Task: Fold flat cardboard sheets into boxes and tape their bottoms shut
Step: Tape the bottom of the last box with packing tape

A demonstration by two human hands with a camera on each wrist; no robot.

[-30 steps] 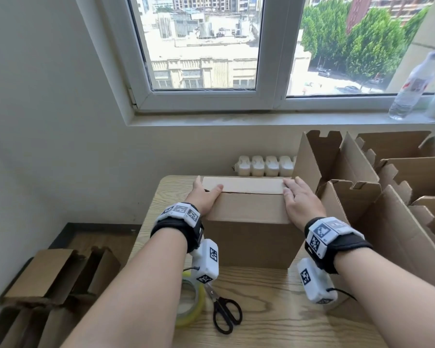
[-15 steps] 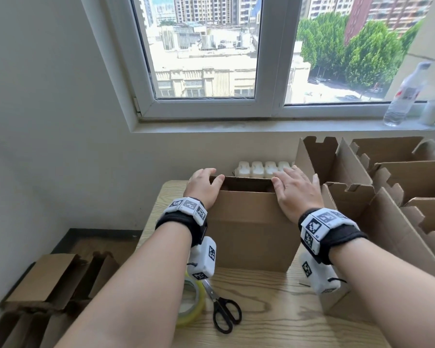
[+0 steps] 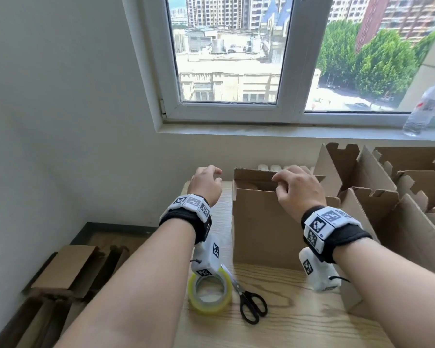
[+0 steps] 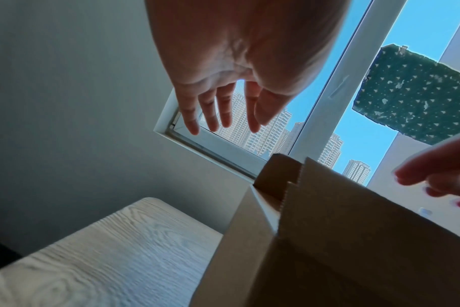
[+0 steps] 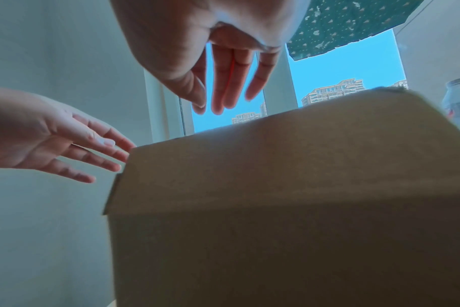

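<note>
Yellowish tape roll point(image 3: 209, 293) lies on the wooden table point(image 3: 299, 322) nearest the person, under the left forearm, with black-handled scissors point(image 3: 249, 301) just beside it on the right. Past them stands the cardboard box point(image 3: 264, 227), upright on the table, its top flaps raised and unsealed. The right hand point(image 3: 298, 188) hovers over the box's near top edge, fingers loosely bent and holding nothing; whether the tips touch the cardboard I cannot tell. The left hand point(image 3: 206, 183) hangs in the air just left of the box, fingers spread and relaxed, clear of it. To the right of the right hand stand more opened cartons point(image 3: 392, 194). Below the left arm, flat cardboard sheets point(image 3: 63, 270) lie on the floor. Beyond both hands, a plastic bottle point(image 3: 423, 109) stands on the windowsill point(image 3: 261, 129).
</note>
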